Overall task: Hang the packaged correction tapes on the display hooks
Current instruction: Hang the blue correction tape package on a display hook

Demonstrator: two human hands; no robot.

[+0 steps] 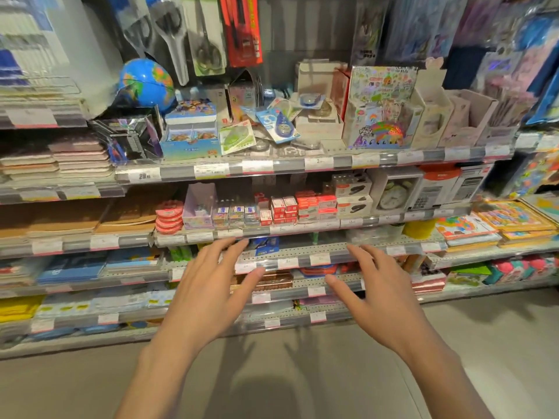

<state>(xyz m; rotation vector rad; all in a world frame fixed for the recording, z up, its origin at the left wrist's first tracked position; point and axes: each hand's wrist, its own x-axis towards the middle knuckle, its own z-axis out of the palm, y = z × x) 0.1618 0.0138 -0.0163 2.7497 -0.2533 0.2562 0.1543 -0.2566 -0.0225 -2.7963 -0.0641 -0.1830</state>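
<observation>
While both hands hover empty, the correction tapes (266, 125) sit loose on the upper shelf (272, 167).
Left hand (208, 294) and right hand (381, 297), fingers spread, are well below that shelf.

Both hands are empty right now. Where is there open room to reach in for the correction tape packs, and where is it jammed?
Open: the gap above the correction tape packs, under the red hanging pack. The grey back panel right of it is bare. Crowded: blue box on their left, white carton on their right. Left hand and right hand hover lower.
</observation>
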